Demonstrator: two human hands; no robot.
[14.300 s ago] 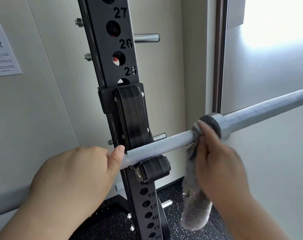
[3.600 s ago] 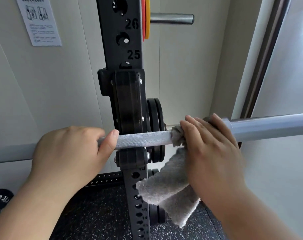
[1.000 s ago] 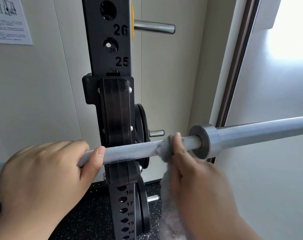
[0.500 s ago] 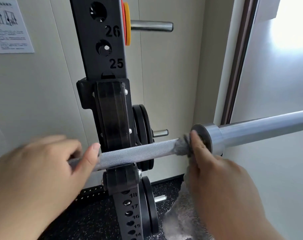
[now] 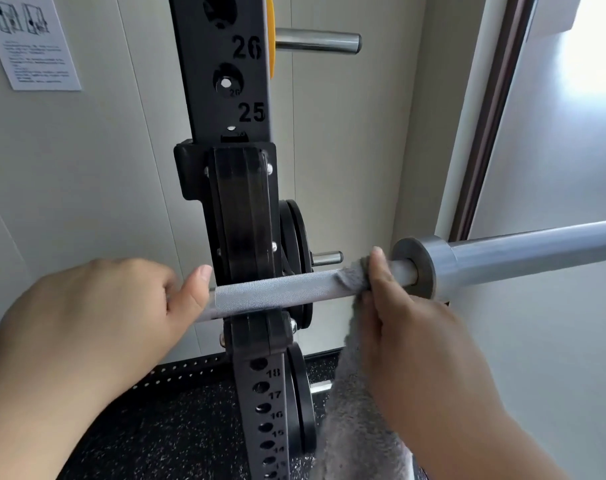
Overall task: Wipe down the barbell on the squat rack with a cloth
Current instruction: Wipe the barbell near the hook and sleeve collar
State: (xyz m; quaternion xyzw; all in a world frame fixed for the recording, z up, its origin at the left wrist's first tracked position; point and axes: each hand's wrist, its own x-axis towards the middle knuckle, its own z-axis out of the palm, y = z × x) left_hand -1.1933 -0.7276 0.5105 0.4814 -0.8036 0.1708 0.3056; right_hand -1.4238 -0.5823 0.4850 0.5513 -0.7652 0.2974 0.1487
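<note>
Head view showed the barbell lying across the hook of the squat rack, its long axis running left to right and rising slightly toward the right. The left hand was wrapped round the barbell just left of the squat rack, thumb laid up over it. The right hand was clamped on the grey cloth, pressing it round the barbell just beside the collar, with the rest of the cloth hanging down below the wrist. Between the two hands lay the knurled stretch, passing through the hook. Judged from this, the right hand was the nearer to both the collar and the sleeve, so any further wiping would have to run along that axis: leftward over the knurled stretch toward the hook, or rightward past the collar
</note>
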